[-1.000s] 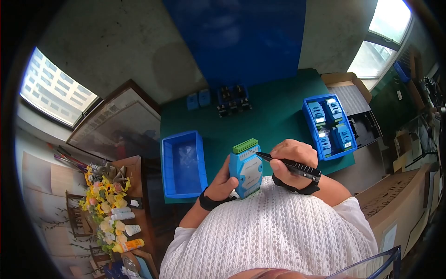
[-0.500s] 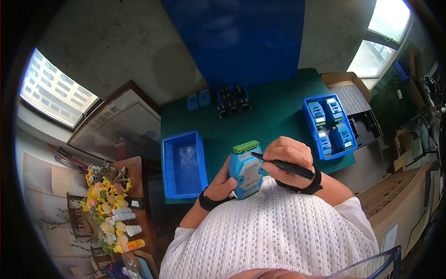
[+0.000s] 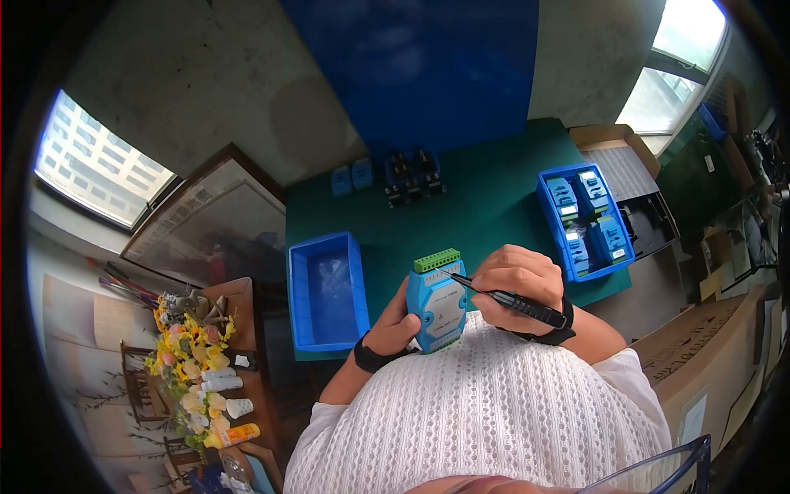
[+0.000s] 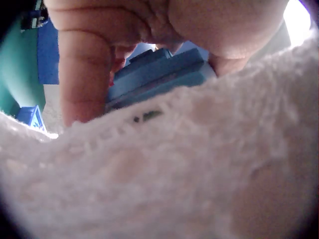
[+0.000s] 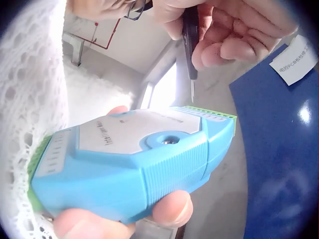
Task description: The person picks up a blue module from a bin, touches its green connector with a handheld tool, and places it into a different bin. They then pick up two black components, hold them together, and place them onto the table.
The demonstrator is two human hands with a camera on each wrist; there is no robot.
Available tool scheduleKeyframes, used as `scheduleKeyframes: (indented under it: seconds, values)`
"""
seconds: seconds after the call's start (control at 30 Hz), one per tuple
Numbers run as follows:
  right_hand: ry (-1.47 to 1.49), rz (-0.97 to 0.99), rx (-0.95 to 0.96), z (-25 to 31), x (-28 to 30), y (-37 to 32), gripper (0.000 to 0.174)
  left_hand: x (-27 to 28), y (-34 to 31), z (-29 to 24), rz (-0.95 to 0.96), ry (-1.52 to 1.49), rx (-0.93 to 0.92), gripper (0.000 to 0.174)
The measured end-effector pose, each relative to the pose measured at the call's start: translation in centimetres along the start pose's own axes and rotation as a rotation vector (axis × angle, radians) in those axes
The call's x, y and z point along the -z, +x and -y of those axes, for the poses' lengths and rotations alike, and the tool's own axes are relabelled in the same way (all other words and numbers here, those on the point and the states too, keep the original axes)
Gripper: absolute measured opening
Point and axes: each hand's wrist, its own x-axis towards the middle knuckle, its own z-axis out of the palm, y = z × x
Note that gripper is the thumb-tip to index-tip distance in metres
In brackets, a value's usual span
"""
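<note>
In the head view, my left hand (image 3: pixel 391 333) grips a light-blue electronic module (image 3: pixel 442 311) by its side, its fingers and thumb around the casing. A green terminal block (image 3: pixel 436 261) runs along the module's top end. My right hand (image 3: pixel 520 284) pinches a slim black-handled screwdriver (image 3: pixel 518 305), whose thin tip lies over the module's face just below the green block. From the right wrist, the metal shaft (image 5: pixel 192 92) points down at the green-edged end of the module (image 5: pixel 169 169). White knit clothing covers much of the left wrist view, with the module (image 4: pixel 159 74) partly hidden behind the fingers.
On the green table (image 3: pixel 485 198), a blue bin (image 3: pixel 362 288) stands at left. Another blue bin (image 3: pixel 607 270) with several similar modules is at right. Two blue pieces (image 3: pixel 352 176) and a rack of dark parts (image 3: pixel 414 174) sit at the back. Cardboard boxes (image 3: pixel 699 354) stand at right.
My right hand has turned around the screwdriver's handle, and the tip has shifted slightly near the terminal block. The left hand and the module stay almost in place.
</note>
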Motion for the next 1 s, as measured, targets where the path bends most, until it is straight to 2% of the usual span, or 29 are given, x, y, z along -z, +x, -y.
scheduleKeyframes:
  seconds: [0.47,0.67,0.8,0.9,1.0]
  values:
    - [0.084,-0.057,-0.166,0.1,-0.53,-0.23,0.019,0.05,0.09,-0.18,0.033,0.037,-0.003,0.087]
    - [-0.005,0.056,-0.001,-0.2,-0.78,0.02,0.023,0.25,0.03,0.16,0.006,0.008,0.001,0.089]
    - [-0.03,0.052,0.04,-0.01,-0.63,0.06,0.025,0.2,-0.06,0.24,0.006,0.012,-0.005,0.09]
    - [-0.008,-0.011,0.043,-0.03,-0.62,-0.16,0.024,0.2,-0.04,0.22,0.01,-0.003,-0.004,0.089]
    - [0.045,0.006,-0.042,0.32,-0.43,0.06,0.021,0.07,-0.07,0.15,0.02,0.022,-0.013,0.088]
